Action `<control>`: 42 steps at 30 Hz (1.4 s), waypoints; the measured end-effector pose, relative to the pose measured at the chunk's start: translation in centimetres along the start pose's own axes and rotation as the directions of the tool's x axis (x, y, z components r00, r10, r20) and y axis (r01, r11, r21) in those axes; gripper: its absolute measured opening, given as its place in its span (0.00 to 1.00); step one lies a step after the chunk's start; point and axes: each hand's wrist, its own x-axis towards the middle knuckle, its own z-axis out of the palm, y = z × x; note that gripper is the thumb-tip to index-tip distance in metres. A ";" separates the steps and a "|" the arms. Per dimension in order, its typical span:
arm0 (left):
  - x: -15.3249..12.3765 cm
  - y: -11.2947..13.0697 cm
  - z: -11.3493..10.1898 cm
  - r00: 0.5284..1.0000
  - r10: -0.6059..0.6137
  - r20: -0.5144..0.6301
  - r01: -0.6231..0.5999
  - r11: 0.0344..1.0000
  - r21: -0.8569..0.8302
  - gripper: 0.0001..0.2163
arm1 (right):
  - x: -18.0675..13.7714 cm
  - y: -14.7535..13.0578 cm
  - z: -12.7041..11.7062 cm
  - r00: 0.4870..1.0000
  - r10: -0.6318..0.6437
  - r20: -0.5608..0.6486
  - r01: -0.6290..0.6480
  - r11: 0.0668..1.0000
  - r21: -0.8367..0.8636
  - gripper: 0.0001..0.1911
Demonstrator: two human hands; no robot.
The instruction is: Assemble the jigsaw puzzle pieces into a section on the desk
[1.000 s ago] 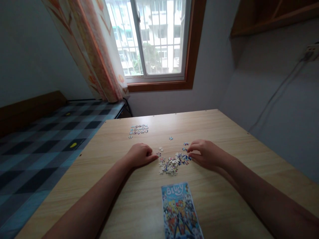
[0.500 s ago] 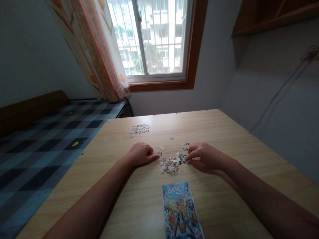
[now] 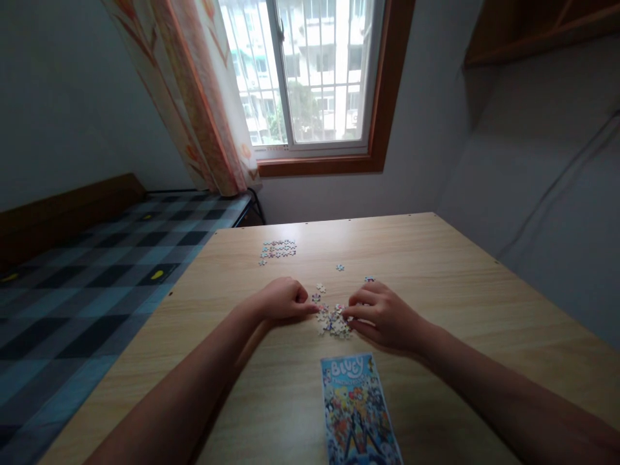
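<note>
A small heap of loose jigsaw pieces (image 3: 333,321) lies on the light wooden table (image 3: 460,290). My left hand (image 3: 282,300) rests curled on the table at the heap's left edge, its fingertips touching the nearest pieces. My right hand (image 3: 382,314) covers the heap's right side with fingers bent and pinched together among the pieces; what they grip is hidden. A colourful picture card marked "Bluey" (image 3: 357,411) lies flat just in front of the heap. A joined patch of pieces (image 3: 277,249) sits farther back on the left. Two stray pieces (image 3: 340,267) lie behind the heap.
A bed with a dark checked cover (image 3: 87,278) runs along the table's left side. Behind the table are a window (image 3: 314,71) with a patterned curtain (image 3: 203,97) and grey walls. A wooden shelf (image 3: 533,32) hangs at upper right.
My right hand has slid left over the heap, covering its right side. The left hand has stayed almost still. The camera has turned slightly.
</note>
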 end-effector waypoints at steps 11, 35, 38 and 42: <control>-0.2 1.0 -0.3 1.000 0.002 -0.028 -0.001 0.999 0.048 0.21 | 0.3 -1.1 1.7 1.000 0.007 0.025 -0.008 1.000 0.008 0.08; -0.1 1.0 0.1 0.996 0.004 -0.086 -0.007 0.999 -0.033 0.26 | -0.1 0.6 1.3 0.953 0.161 -0.258 -0.146 0.986 0.078 0.06; 0.2 1.4 0.3 0.980 0.038 -0.196 -0.061 0.992 -0.114 0.24 | -0.1 0.5 1.1 0.946 0.155 -0.284 -0.139 0.987 0.075 0.06; 0.4 3.3 0.2 0.940 0.065 -0.336 -0.143 0.967 -0.211 0.15 | 0.1 0.2 0.9 0.949 0.083 -0.303 -0.069 0.996 0.057 0.06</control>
